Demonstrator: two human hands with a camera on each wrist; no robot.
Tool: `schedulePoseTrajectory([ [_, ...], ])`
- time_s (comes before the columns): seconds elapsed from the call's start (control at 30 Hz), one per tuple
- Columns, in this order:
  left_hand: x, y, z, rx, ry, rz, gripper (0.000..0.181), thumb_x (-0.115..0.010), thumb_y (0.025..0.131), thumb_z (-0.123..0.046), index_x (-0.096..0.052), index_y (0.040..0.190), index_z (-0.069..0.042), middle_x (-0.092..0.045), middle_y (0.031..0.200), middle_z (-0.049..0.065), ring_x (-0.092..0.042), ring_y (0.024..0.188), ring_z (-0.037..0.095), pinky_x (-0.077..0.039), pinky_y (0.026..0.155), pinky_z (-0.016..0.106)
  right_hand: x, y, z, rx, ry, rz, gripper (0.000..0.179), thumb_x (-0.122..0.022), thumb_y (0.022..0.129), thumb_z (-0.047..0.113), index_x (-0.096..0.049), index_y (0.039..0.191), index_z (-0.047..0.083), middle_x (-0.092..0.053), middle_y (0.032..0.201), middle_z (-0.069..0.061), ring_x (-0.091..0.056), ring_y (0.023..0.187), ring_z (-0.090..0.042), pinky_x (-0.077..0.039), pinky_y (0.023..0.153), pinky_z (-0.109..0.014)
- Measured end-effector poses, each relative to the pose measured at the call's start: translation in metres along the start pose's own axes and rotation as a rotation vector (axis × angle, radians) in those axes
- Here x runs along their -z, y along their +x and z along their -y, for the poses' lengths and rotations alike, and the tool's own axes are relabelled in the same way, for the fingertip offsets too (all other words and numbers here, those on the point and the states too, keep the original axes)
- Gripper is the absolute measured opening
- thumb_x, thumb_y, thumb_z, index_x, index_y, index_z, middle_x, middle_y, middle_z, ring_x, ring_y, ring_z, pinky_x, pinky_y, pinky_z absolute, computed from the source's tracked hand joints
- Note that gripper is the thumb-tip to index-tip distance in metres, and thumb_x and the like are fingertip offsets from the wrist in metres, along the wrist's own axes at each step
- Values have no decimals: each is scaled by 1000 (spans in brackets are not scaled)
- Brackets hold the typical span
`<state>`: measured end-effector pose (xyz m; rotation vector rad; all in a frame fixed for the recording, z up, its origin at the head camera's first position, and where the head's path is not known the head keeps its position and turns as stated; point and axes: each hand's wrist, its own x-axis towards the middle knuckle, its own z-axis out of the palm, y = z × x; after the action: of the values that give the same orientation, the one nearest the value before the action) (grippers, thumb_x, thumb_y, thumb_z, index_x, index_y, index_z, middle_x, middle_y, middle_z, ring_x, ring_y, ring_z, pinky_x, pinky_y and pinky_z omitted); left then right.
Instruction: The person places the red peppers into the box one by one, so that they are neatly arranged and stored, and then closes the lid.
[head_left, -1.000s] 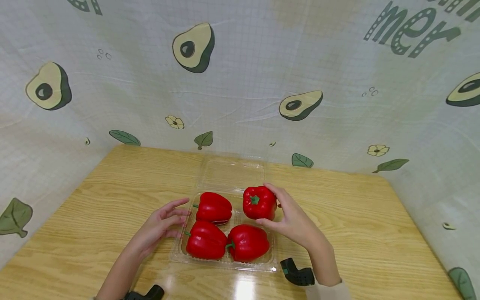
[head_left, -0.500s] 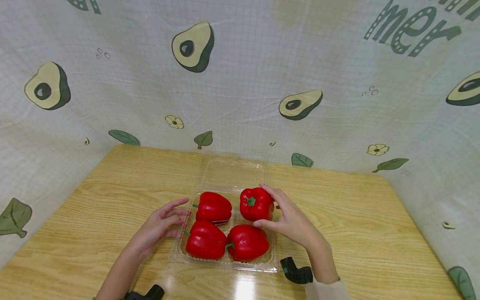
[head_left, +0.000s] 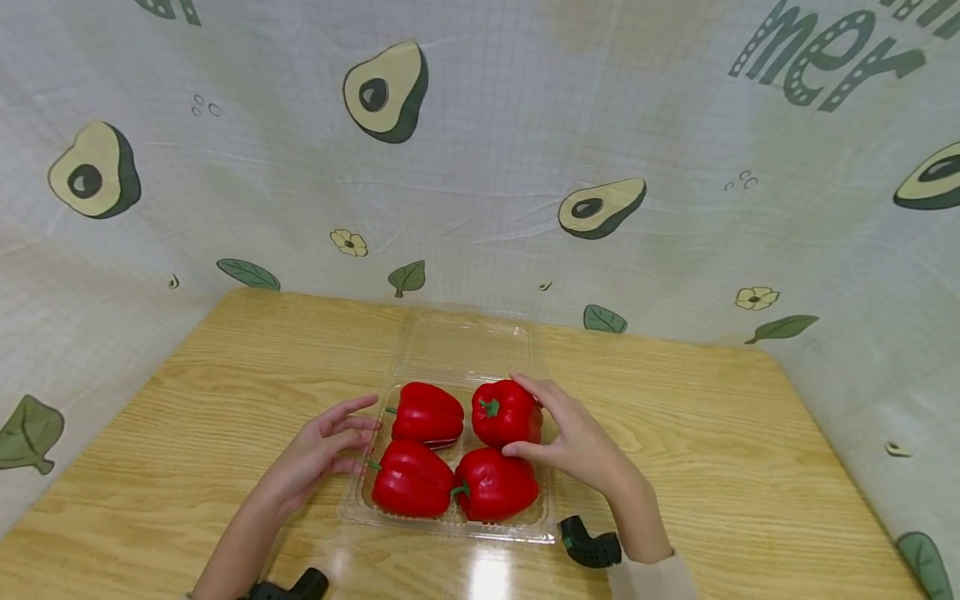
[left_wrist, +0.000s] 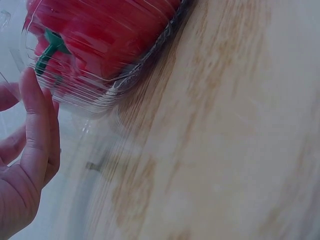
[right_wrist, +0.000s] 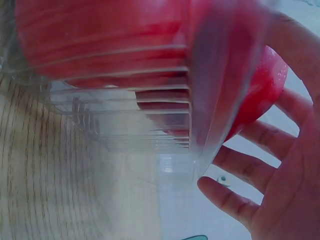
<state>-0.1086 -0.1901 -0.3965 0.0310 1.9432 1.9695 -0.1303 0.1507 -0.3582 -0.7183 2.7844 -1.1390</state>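
Observation:
A clear plastic clamshell box holds red bell peppers with green stems. One bell pepper lies at back left, one at front left and one at front right. My right hand grips the back-right bell pepper between thumb and fingers; it sits tilted, stem toward the left. In the right wrist view, fingers spread along the box's outer side and the pepper. My left hand has loosely extended fingers at the box's left wall, and in the left wrist view a fingertip meets the plastic near a stem.
The transparent lid lies folded back behind the box on the wooden table. A white avocado-print cloth hangs at the back and sides. Black devices are worn at both wrists.
My right hand has moved slightly left and down with the bell pepper, which now sits lower in the back-right part of the box. The left hand stays put.

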Motion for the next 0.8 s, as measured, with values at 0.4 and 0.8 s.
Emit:
schedulePoseTrajectory([
  [0.4, 0, 0, -1, -12, 2, 6, 59, -55, 93, -15, -29, 144, -6, -58, 111, 2, -60, 88, 15, -55, 69, 28, -3, 1, 0, 7, -96, 0, 79, -75, 73, 45, -38, 141, 30, -53, 131, 3, -51, 117, -19, -35, 101, -53],
  [0.8, 0, 0, -1, -3, -4, 7, 59, -56, 93, -15, -29, 144, -6, -58, 112, 3, -60, 88, 15, -55, 69, 27, -8, 2, 2, 14, -207, -1, 78, -72, 76, 46, -34, 143, 37, -55, 119, -2, -51, 110, -20, -37, 88, -41],
])
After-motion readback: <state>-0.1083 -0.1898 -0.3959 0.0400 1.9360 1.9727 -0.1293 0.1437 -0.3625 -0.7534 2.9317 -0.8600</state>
